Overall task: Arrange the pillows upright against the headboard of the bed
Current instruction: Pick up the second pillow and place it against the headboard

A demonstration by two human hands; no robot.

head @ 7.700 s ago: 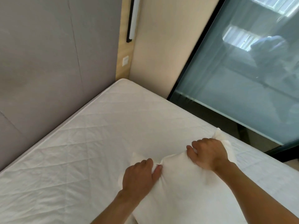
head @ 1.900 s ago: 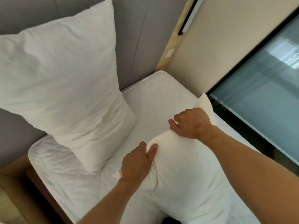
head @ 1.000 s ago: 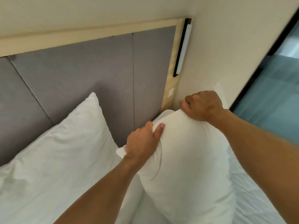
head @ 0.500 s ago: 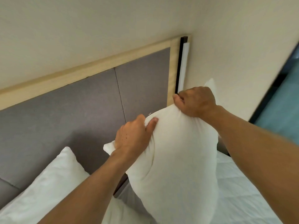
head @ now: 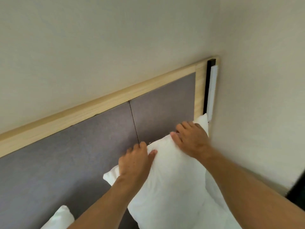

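A white pillow point(head: 173, 187) stands upright against the grey padded headboard point(head: 82, 154) at its right end, in the corner by the side wall. My left hand point(head: 137, 161) pinches the pillow's top edge near its left corner, thumb in front and fingers behind. My right hand point(head: 191, 139) lies over the top edge near the right corner, fingers spread and curled on the fabric. The tip of a second white pillow point(head: 61, 217) shows at the bottom left, leaning on the headboard.
A pale wooden frame point(head: 99, 106) runs along the headboard's top and right side. A black-and-white strip light point(head: 211, 90) hangs vertically beside it. Cream walls meet in the corner on the right. A dark edge point(head: 297, 190) shows at the far right.
Both hands carried the pillow forward and set it down against the headboard. My right hand's fingers loosened from a tight grip to a flatter hold. The view tilted up.
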